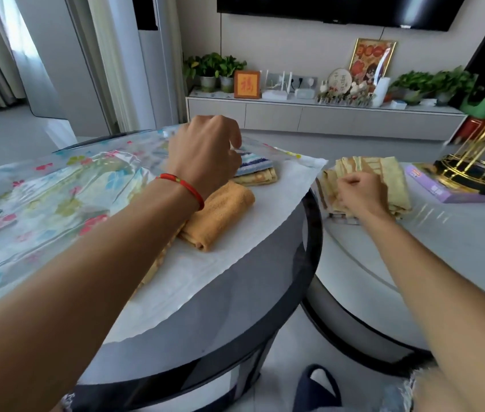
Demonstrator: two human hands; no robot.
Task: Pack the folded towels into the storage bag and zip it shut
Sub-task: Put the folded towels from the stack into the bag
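Note:
A clear storage bag [36, 200] printed with flowers lies across the dark round table [265, 292], its open white mouth toward the right. Inside near the mouth sit an orange towel [220, 212], a blue striped towel [254, 163] and a yellow one [260, 176] beneath it. My left hand [205, 156], with a red string on the wrist, pinches the bag's top layer above the striped towel. My right hand [358, 193] grips a stack of pale yellow folded towels [384, 179] on the lower white table to the right.
A purple box [455, 190] and a gold stand [479, 162] sit at the far right of the white table [458, 248]. A TV cabinet [324, 114] with plants and ornaments lines the back wall. A slipper [317, 388] shows on the floor below.

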